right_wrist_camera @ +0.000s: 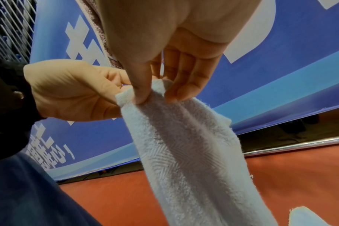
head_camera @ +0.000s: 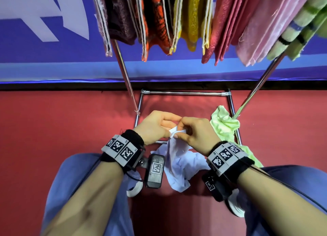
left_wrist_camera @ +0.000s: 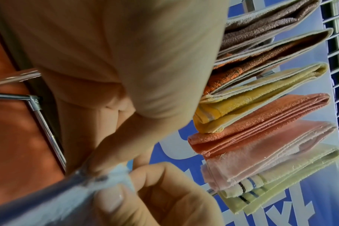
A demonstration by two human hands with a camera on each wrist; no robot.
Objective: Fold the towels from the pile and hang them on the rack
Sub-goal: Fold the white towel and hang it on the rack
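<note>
Head view: left hand (head_camera: 155,125) and right hand (head_camera: 198,133) both pinch the top edge of a pale blue terry towel (head_camera: 178,165), fingertips nearly touching; the towel hangs crumpled between the knees above the red floor (head_camera: 62,129). Chrome rack (head_camera: 184,93) stands ahead, its top rails loaded with folded coloured towels (head_camera: 192,18). Crumpled light green towel (head_camera: 225,125) lies beside the right hand, at the rack's base.

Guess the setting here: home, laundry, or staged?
Likely a staged demo area, not a home: a blue printed banner as backdrop, red carpet, and a chrome rack of folded towels.
</note>
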